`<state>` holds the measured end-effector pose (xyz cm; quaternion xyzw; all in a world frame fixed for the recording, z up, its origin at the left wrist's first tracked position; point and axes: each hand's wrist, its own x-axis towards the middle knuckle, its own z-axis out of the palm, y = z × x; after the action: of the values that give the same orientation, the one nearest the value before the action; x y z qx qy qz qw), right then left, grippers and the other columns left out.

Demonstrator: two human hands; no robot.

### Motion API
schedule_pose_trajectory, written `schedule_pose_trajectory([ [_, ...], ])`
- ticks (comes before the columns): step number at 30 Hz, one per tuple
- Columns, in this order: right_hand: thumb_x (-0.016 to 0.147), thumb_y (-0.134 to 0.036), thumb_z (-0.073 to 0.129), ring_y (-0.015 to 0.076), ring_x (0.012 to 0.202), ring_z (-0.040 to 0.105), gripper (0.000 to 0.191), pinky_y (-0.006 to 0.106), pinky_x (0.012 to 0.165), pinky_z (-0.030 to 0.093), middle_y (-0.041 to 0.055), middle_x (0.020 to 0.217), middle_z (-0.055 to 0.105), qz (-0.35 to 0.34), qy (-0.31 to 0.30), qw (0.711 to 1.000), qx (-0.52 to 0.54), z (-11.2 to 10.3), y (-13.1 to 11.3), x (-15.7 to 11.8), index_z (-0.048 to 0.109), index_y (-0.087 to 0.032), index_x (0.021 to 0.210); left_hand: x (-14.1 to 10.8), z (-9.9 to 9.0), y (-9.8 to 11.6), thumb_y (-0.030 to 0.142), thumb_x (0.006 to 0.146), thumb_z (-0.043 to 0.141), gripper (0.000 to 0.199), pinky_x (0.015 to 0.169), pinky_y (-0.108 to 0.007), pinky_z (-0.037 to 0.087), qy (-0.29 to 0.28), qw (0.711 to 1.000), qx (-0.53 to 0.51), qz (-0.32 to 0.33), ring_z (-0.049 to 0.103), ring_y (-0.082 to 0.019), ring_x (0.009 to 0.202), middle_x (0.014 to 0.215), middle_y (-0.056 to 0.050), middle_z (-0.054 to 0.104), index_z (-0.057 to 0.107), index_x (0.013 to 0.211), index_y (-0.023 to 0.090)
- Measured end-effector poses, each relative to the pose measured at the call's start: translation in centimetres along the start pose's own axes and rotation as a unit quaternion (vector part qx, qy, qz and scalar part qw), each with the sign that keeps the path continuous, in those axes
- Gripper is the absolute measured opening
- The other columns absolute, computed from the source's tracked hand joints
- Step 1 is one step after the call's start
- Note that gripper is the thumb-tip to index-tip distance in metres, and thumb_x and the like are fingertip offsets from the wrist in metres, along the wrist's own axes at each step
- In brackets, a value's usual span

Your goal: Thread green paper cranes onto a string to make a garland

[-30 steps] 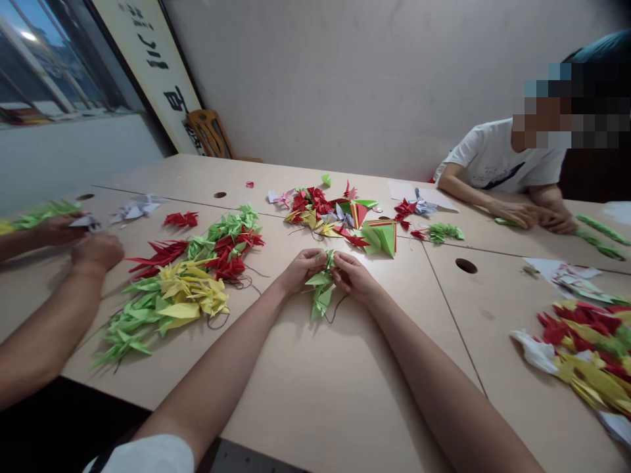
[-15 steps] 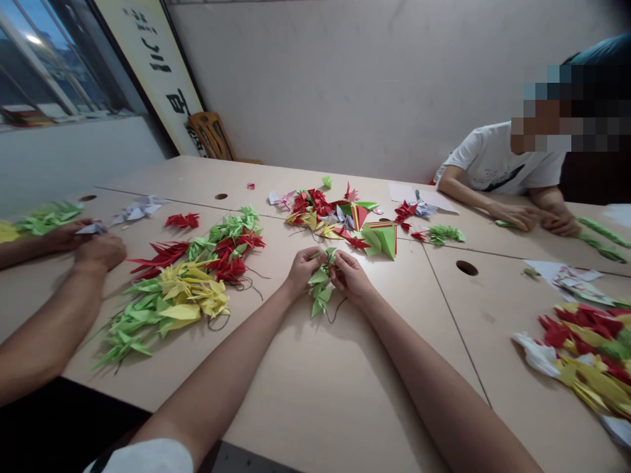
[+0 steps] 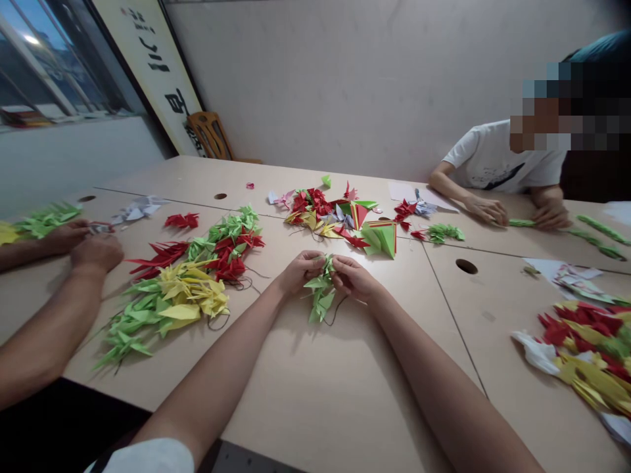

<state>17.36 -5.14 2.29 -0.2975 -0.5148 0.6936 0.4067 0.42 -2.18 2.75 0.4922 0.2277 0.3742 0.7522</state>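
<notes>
A small bunch of green folded paper hangs between my hands above the table, with a dark string curving down at its right. My left hand pinches its upper left side. My right hand grips the top from the right, fingers closed. To the left lies a large heap of paper cranes, with yellow ones, green ones and red ones. Beyond my hands is a mixed pile of red cranes and green folded sheets.
At the left, another person's hands hold a small whitish piece. Across the table, a person in a white shirt handles a green strip. A colourful paper heap lies at the right. The table has round holes.
My hands have shifted slightly, and the green bunch has turned a little between them. The person across has moved one hand left, showing more of the green strip.
</notes>
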Motion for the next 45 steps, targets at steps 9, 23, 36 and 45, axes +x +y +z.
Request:
schedule_pose_trajectory([
  [9, 0.081, -0.046, 0.066, 0.0040, 0.034, 0.031, 0.035, 0.016, 0.030, 0.020, -0.0079, 0.049, 0.043, 0.031, -0.032, 0.998, 0.033, -0.7, 0.0, 0.1, 0.047, -0.018, 0.071, 0.2, -0.4, -0.3, 0.041, 0.061, 0.081, 0.039, 0.040, -0.019, 0.007, -0.004, 0.999, 0.004, -0.042, 0.019, -0.001, 0.041, 0.047, 0.006, 0.036, 0.058, 0.064, 0.010],
  [23, 0.078, -0.041, 0.069, 0.0033, 0.033, 0.026, 0.033, 0.015, 0.030, 0.017, -0.0096, 0.045, 0.038, 0.092, -0.066, 0.990, 0.078, -0.9, -0.2, -0.2, 0.047, -0.017, 0.073, 0.1, -1.1, -0.3, 0.040, 0.060, 0.082, 0.038, 0.037, -0.020, 0.008, -0.043, 0.995, -0.001, -0.089, 0.021, -0.001, 0.038, 0.047, 0.005, 0.037, 0.060, 0.064, 0.009],
  [36, 0.079, -0.042, 0.067, 0.0033, 0.032, 0.026, 0.031, 0.015, 0.029, 0.017, -0.0102, 0.046, 0.039, 0.097, -0.082, 0.989, 0.070, -1.0, -0.2, -0.2, 0.047, -0.017, 0.077, 0.0, -1.0, 0.0, 0.039, 0.060, 0.082, 0.037, 0.038, -0.020, 0.009, -0.046, 0.994, 0.000, -0.098, 0.022, -0.001, 0.039, 0.048, 0.006, 0.035, 0.060, 0.065, 0.010],
  [45, 0.079, -0.043, 0.066, 0.0032, 0.030, 0.027, 0.032, 0.015, 0.029, 0.018, -0.0105, 0.045, 0.039, 0.136, -0.110, 0.983, 0.054, -1.3, -0.4, -0.3, 0.048, -0.017, 0.078, -0.3, -0.8, 0.5, 0.039, 0.059, 0.082, 0.041, 0.039, -0.020, 0.011, -0.078, 0.990, 0.036, -0.112, 0.026, -0.002, 0.039, 0.046, 0.004, 0.036, 0.053, 0.054, 0.010],
])
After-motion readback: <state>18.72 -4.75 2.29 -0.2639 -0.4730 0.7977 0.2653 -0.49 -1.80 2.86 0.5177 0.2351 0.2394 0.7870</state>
